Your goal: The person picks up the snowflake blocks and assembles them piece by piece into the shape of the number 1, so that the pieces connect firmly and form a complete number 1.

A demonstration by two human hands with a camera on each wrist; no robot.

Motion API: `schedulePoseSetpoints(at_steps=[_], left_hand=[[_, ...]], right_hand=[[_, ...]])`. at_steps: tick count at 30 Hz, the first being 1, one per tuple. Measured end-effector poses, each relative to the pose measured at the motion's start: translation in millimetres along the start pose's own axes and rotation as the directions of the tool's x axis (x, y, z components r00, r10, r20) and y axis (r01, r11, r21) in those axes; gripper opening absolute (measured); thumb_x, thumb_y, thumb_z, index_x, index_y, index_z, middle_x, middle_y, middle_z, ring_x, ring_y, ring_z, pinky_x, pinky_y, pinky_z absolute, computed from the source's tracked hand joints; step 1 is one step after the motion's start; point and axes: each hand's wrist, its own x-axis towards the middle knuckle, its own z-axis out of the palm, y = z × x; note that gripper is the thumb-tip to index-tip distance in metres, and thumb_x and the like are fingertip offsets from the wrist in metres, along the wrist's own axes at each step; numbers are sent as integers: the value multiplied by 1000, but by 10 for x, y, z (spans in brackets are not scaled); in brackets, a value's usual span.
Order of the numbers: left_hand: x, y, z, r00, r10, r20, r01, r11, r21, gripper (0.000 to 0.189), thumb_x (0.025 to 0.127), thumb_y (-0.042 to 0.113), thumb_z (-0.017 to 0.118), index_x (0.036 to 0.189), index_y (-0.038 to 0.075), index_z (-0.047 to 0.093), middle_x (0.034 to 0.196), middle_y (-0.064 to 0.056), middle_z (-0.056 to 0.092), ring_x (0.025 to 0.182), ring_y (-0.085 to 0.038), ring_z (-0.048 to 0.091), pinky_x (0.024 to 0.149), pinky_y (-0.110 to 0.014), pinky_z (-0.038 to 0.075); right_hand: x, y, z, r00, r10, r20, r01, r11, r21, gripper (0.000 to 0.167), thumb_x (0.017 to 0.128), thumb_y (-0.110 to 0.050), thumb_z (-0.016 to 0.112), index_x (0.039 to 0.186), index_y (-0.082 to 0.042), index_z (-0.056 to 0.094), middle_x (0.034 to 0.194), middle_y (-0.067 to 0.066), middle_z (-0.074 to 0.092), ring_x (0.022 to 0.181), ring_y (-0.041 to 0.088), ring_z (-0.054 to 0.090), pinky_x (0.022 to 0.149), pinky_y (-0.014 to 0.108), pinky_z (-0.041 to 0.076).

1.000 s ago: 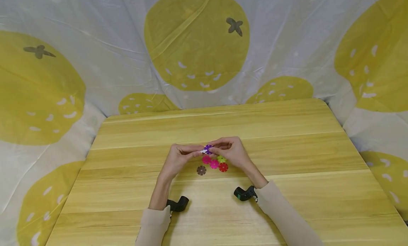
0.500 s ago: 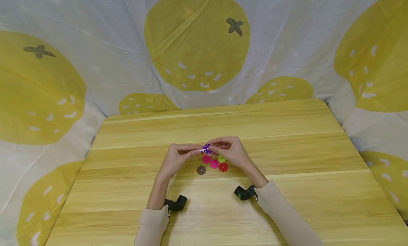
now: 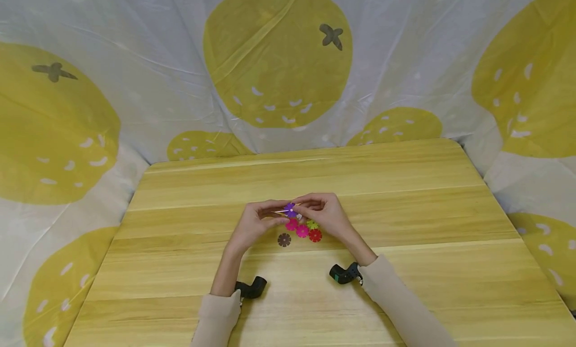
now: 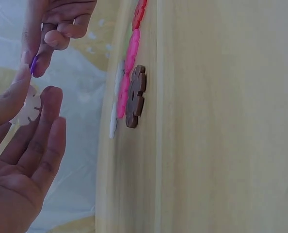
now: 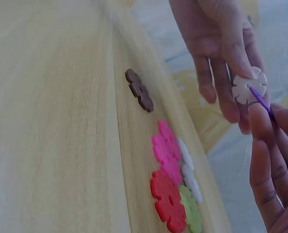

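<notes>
My right hand [image 3: 321, 211] pinches a purple notched snowflake disc [image 3: 291, 210] between thumb and fingers. A white snowflake disc [image 5: 249, 86] is joined to it at an angle; the head view shows it almost edge-on. Around the white disc, my left hand [image 3: 258, 221] has its fingers extended and its thumb spread away, with a gap visible on either side of the disc. From the left wrist, the white disc [image 4: 28, 109] appears between thumb and fingers, while only an edge of the purple disc [image 4: 34, 65] shows.
Below the hands on the wooden table [image 3: 180, 267] lie a brown disc [image 3: 284, 240], two pink discs [image 3: 302, 231], a red disc [image 3: 315, 235] and a yellow-green disc [image 3: 312, 224]. White discs [image 5: 190, 182] lie behind these. Black wrist cameras [image 3: 344, 273] hang by both sleeves.
My left thumb has moved down and away from the white disc, widening the left hand's grasp. The purple disc has shifted slightly left in my right hand. The discs on the table stay put.
</notes>
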Motion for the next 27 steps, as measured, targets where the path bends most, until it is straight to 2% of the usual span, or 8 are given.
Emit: schedulePoseSetpoints(at_steps=[6,12,16,19,22,27], left_hand=[[17,1,37,998,22,-55,-19,998,53,33,90,7,80,122,10,76,120,-10,77,107,-24,72,94,-36,59],[11,3,21,997,11,-72,-5,997,80,31,90,11,80,121,10,77,117,-11,78,107,-27,72,93,-40,58],[0,-6,-20,996,-7,-90,15,996,85,32,90,14,81,121,10,77,116,-11,78,107,-27,72,91,-36,58],[-7,-20,-57,996,-14,-93,22,996,84,32,91,14,81,122,9,76,119,-11,77,110,-27,71,93,-34,56],[-15,-31,-85,996,-22,-88,30,996,87,33,92,15,79,124,9,74,124,-10,76,116,-27,70,95,-31,55],[-17,-32,-97,996,-30,-84,37,996,82,32,92,13,79,123,8,74,124,-10,76,118,-27,70,95,-29,55]], right_hand=[[-1,10,41,1000,3,-1,-3,998,60,17,97,-7,72,111,2,77,90,30,75,67,39,73,66,34,64],[8,1,-10,999,37,20,-38,998,54,20,98,-10,71,113,2,75,96,32,75,69,30,75,70,42,64],[20,14,-146,997,73,32,-71,996,-48,25,98,-13,72,117,4,74,103,23,78,76,31,76,73,41,64],[24,48,-268,993,105,57,-94,981,-169,26,97,-14,74,117,1,75,107,16,78,81,28,76,72,33,62],[21,94,-374,986,130,101,-99,960,-263,23,94,-13,77,115,-2,77,110,15,78,83,23,73,71,24,58],[7,142,-498,966,163,202,-94,945,-314,23,91,-7,79,113,-2,78,112,17,78,84,18,68,73,21,55]])
